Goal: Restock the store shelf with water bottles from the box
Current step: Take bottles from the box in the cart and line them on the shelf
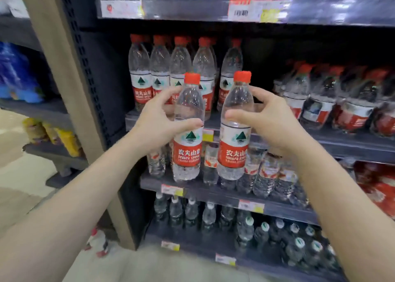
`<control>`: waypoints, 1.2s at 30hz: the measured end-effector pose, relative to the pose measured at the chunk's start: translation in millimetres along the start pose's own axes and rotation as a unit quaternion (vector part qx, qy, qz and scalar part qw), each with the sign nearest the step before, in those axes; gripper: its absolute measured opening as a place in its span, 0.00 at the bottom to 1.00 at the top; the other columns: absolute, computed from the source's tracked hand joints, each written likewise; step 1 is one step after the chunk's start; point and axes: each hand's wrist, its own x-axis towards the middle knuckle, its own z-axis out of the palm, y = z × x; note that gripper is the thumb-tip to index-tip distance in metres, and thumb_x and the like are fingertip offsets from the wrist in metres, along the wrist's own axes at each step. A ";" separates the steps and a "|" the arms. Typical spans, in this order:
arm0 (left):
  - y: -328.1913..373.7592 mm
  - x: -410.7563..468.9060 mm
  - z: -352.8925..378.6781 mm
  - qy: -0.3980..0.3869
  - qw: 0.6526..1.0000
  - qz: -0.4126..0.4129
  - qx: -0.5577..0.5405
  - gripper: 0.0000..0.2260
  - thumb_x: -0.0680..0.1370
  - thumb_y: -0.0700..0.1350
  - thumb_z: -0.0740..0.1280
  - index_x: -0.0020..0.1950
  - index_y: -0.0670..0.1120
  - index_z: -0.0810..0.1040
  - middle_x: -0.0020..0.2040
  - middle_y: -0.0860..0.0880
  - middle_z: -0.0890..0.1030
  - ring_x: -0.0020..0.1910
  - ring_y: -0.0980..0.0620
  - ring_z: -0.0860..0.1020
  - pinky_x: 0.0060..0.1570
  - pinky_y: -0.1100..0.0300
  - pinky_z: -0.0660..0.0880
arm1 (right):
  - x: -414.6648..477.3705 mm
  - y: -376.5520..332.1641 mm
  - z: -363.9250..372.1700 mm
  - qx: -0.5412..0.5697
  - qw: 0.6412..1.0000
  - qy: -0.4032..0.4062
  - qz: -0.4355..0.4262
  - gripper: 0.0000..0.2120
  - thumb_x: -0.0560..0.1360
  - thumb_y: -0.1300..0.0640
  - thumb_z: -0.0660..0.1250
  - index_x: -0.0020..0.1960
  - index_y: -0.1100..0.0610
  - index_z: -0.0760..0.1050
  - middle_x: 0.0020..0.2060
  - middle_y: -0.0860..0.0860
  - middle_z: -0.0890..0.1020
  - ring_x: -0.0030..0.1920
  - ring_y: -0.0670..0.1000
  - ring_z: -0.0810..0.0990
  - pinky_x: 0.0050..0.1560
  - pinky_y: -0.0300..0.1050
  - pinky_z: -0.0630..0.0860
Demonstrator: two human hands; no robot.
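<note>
The left bottle [189, 102] and right bottle [237, 98], clear, red-capped, red-labelled, are upright side by side in the air before the shelf [342, 141], where a row of like bottles [139, 68] stands

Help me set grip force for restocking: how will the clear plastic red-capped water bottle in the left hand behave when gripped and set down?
The clear plastic red-capped water bottle in the left hand looks full, so probably heavy for its size. Its thin wall may dent under a hard squeeze. Tall and narrow, it could tip if nudged.
</note>
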 end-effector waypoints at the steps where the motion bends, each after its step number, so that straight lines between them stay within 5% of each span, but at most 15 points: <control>1: -5.6 -3.4 3.6 0.006 1.000 0.008 -0.004 0.37 0.68 0.48 0.85 0.74 0.59 0.73 0.62 0.52 0.85 0.57 0.54 0.86 0.56 0.50 0.84 | 0.9 6.9 1.0 0.003 1.000 0.001 -0.008 0.27 0.71 0.57 0.80 0.68 0.46 0.78 0.47 0.44 0.88 0.47 0.43 0.87 0.43 0.37 0.82; 9: -21.3 -15.0 11.9 0.010 0.999 0.034 -0.024 0.38 0.68 0.45 0.84 0.74 0.57 0.73 0.60 0.51 0.86 0.56 0.53 0.86 0.57 0.47 0.83 | 35.5 10.5 -3.9 0.020 0.998 0.030 -0.044 0.25 0.68 0.56 0.82 0.63 0.47 0.81 0.48 0.49 0.88 0.49 0.50 0.88 0.52 0.53 0.84; 15: -14.0 2.2 15.9 -0.014 0.999 0.040 -0.016 0.37 0.68 0.46 0.84 0.73 0.60 0.73 0.54 0.53 0.88 0.53 0.54 0.87 0.53 0.49 0.84 | 80.8 -4.1 -6.2 0.016 0.997 0.068 -0.042 0.24 0.68 0.56 0.82 0.62 0.49 0.81 0.47 0.48 0.88 0.45 0.47 0.88 0.39 0.41 0.81; 22: -21.6 15.9 20.0 -0.020 0.999 0.032 -0.037 0.36 0.69 0.45 0.83 0.71 0.63 0.72 0.54 0.55 0.88 0.54 0.55 0.86 0.52 0.51 0.84 | 113.6 -2.9 -7.6 0.029 0.995 0.095 -0.033 0.27 0.68 0.56 0.82 0.65 0.51 0.79 0.50 0.49 0.87 0.45 0.48 0.87 0.37 0.40 0.81; 28: -34.8 17.1 25.7 -0.021 0.998 0.019 -0.049 0.35 0.68 0.45 0.84 0.65 0.69 0.72 0.55 0.52 0.88 0.54 0.53 0.86 0.56 0.48 0.83 | 140.8 0.9 0.1 0.032 0.989 0.138 -0.036 0.34 0.65 0.55 0.84 0.69 0.52 0.76 0.53 0.48 0.85 0.50 0.49 0.86 0.52 0.49 0.84; 36: -41.1 20.4 26.1 -0.026 0.999 0.012 -0.042 0.36 0.67 0.48 0.85 0.66 0.70 0.71 0.56 0.55 0.87 0.56 0.53 0.86 0.57 0.46 0.83 | 149.5 30.3 12.9 0.047 0.983 0.174 -0.016 0.35 0.66 0.54 0.83 0.71 0.51 0.74 0.51 0.47 0.84 0.52 0.49 0.84 0.57 0.53 0.83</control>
